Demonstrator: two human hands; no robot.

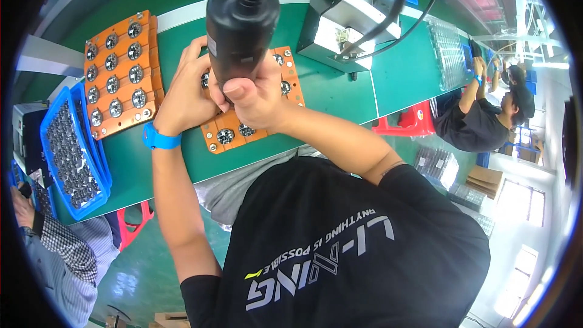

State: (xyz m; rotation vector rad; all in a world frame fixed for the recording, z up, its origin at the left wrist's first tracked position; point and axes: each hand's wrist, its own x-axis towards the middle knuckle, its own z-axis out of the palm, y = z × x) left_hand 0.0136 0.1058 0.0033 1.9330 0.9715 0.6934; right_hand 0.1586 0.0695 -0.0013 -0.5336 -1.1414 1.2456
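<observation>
My right hand (pixel 258 94) is closed around the black cylindrical power screwdriver (pixel 242 30); my left hand (pixel 185 94) presses flat on the orange rectangular fixture plate (pixel 228 133) on the green counter (pixel 340 94). If the plate shifts, I think the tool can slip off.

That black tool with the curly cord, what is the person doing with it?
The right hand grips the black tool upright over an orange tray of small round metal parts on the green table. The left hand rests on the tray beside it. A second orange tray and a blue bin of parts sit to the left.
</observation>
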